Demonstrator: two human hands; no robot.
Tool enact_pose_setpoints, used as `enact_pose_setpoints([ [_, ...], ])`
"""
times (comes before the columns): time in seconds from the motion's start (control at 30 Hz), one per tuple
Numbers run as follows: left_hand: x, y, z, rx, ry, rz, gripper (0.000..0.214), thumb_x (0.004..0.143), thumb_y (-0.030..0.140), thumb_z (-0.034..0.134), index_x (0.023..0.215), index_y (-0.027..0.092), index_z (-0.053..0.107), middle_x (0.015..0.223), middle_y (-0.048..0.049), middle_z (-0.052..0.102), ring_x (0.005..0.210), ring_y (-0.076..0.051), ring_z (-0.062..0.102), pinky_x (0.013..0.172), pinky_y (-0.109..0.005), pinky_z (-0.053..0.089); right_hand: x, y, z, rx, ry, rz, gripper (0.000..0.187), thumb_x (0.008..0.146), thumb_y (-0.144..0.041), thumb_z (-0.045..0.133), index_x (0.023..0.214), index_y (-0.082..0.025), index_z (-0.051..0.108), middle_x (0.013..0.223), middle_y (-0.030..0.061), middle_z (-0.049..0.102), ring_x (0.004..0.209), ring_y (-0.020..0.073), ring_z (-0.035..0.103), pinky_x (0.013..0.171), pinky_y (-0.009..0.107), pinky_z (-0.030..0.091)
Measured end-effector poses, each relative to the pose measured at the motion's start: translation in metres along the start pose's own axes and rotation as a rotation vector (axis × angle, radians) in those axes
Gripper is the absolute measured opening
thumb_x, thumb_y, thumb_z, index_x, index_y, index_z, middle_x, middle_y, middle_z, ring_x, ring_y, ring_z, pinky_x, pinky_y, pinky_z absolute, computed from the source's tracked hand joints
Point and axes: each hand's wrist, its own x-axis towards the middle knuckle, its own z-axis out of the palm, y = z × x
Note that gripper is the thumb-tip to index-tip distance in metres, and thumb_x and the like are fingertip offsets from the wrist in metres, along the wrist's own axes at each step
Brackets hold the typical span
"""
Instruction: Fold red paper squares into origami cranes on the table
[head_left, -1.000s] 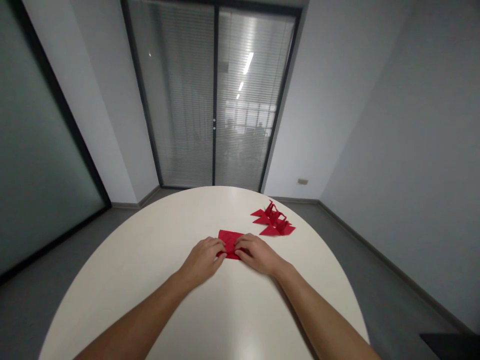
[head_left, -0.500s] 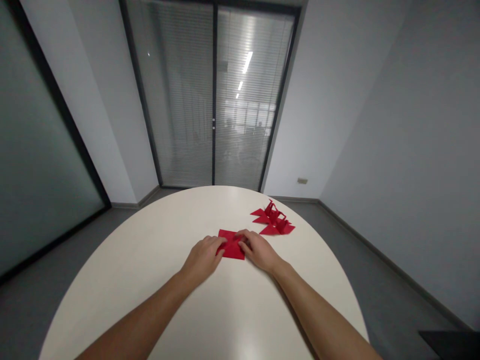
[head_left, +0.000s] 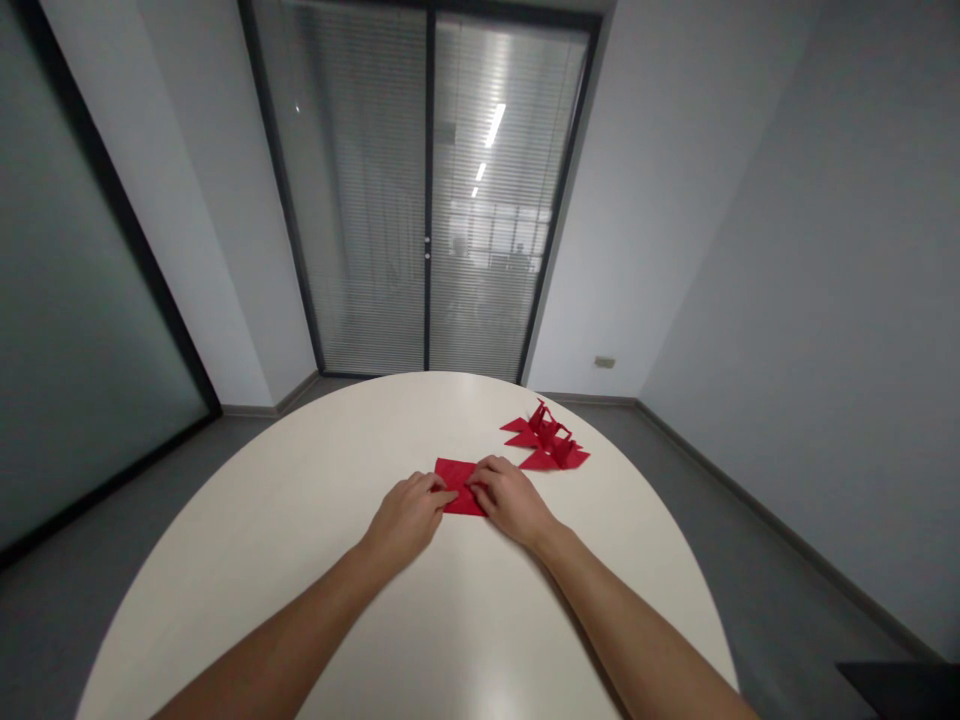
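Note:
A red sheet of origami paper (head_left: 463,503) lies on the table between my two hands, roughly square in outline. My left hand (head_left: 409,512) is at its left edge, fingers curled over the paper and thumb reaching in across it. On the other side, my right hand (head_left: 511,498) covers the right part, with its fingertips drawn together on the paper's middle. Both hands grip the paper; the parts beneath the fingers are hidden. Beyond my right hand stand several folded red paper cranes (head_left: 551,440), grouped close together with pointed wings.
The round white table (head_left: 300,520) carries everything and curves away on both sides. Behind it are a glass door with blinds (head_left: 375,200) and grey-white walls (head_left: 675,180). A dark object (head_left: 892,685) shows at the lower right.
The right hand's fingers have moved slightly left, farther onto the paper. My left thumb now stretches farther across it. The paper has shifted very slightly left; the cranes have not moved.

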Motion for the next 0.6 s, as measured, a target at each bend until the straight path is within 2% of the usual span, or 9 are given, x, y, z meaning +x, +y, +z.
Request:
enact_pose_setpoints([
  [0.17,0.001,0.003,-0.006,0.040,0.011,0.001,0.033,0.093,0.013,0.050,0.110,0.025,0.075,0.102,-0.0090,0.068,0.098,-0.026,0.060,0.088,-0.040,0.048,0.000,-0.010,-0.005,-0.074,-0.087,-0.064,0.024,0.097,-0.021,0.055,0.110,-0.021,0.075,0.106,0.0078,0.072,0.098,0.0236,0.059,0.088,0.038,0.045],
  [0.37,0.000,-0.004,-0.012,-0.045,0.017,0.182,0.024,0.092,0.017,0.056,0.105,0.025,0.075,0.094,-0.0066,0.065,0.096,-0.024,0.058,0.092,-0.039,0.046,-0.001,-0.005,-0.006,-0.050,-0.097,-0.070,0.029,0.098,-0.021,0.053,0.118,-0.019,0.073,0.115,0.0076,0.074,0.110,0.0249,0.057,0.097,0.039,0.044],
  [0.5,-0.002,-0.010,-0.013,-0.088,-0.017,0.263,0.024,0.095,0.021,0.056,0.110,0.027,0.075,0.101,-0.0062,0.066,0.098,-0.023,0.058,0.090,-0.037,0.048,-0.002,0.000,-0.003,-0.054,-0.093,-0.099,0.030,0.098,-0.018,0.051,0.120,-0.018,0.072,0.118,0.0067,0.074,0.114,0.0252,0.058,0.103,0.040,0.043],
  [0.6,-0.004,-0.015,-0.016,-0.126,-0.028,0.300,0.029,0.097,0.022,0.055,0.117,0.030,0.073,0.112,-0.0063,0.066,0.107,-0.023,0.058,0.095,-0.036,0.048,-0.004,0.004,0.000,-0.086,-0.102,-0.125,0.033,0.099,-0.018,0.049,0.125,-0.016,0.070,0.123,0.0076,0.072,0.118,0.0261,0.057,0.107,0.041,0.042],
])
